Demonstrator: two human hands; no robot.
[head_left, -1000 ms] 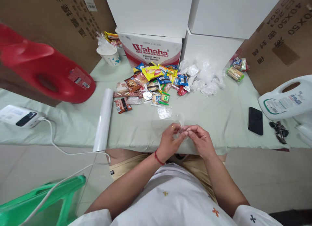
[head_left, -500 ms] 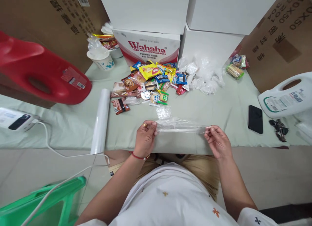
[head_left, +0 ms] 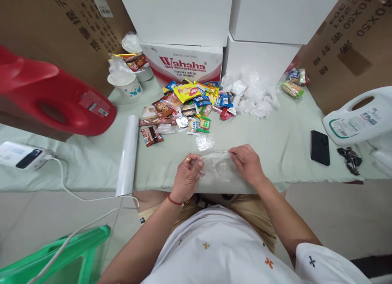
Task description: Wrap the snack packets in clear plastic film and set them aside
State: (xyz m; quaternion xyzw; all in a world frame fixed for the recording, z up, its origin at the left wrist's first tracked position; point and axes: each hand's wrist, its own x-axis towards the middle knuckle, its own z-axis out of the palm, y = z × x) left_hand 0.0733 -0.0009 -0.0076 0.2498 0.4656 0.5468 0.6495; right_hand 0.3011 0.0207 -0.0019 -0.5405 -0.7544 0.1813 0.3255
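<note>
Pinching clear thin plastic bag [head_left: 218, 166] between left hand [head_left: 186, 174] and right hand [head_left: 249, 165], nearside of colourful wrapped-snack heap [head_left: 187, 108]; probably light, limp; grip rim.

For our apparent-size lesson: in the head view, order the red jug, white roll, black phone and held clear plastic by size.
Red jug
White roll, clear plastic: too alike to rank
Black phone

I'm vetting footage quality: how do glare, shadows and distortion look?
In the head view throughout: glare streaks the white roll; shadows on the green cloth look soft; the brown cartons lean outward, probably wide-lens distortion; the clear plastic between left hand and right hand has low contrast, its lower edge hard to trace.
</note>
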